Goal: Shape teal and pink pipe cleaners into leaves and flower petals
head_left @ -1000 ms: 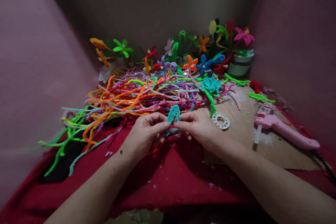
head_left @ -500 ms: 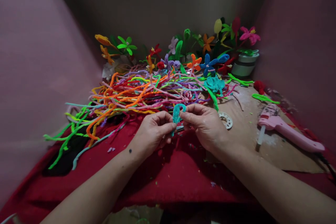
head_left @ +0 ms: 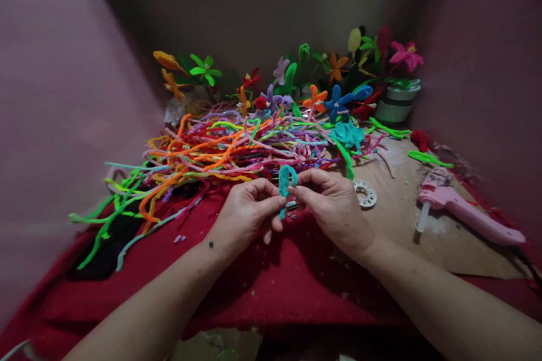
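Note:
A looped teal pipe cleaner is held up between both hands near the middle of the view. My left hand pinches its lower part, with a short end showing below the thumb. On the other side, my right hand pinches the right side of the loop between thumb and index finger. Behind the hands spreads a pile of many-coloured pipe cleaners. A teal folded bundle rests at the pile's right end.
A pink glue gun and a white ring lie on brown cardboard at the right. Pipe-cleaner flowers and a striped pot stand at the back. Red cloth covers the table.
The teal loop is more upright, and its lower end shows more clearly. My right fingers have shifted slightly down and right along it. Both hands keep their pinch.

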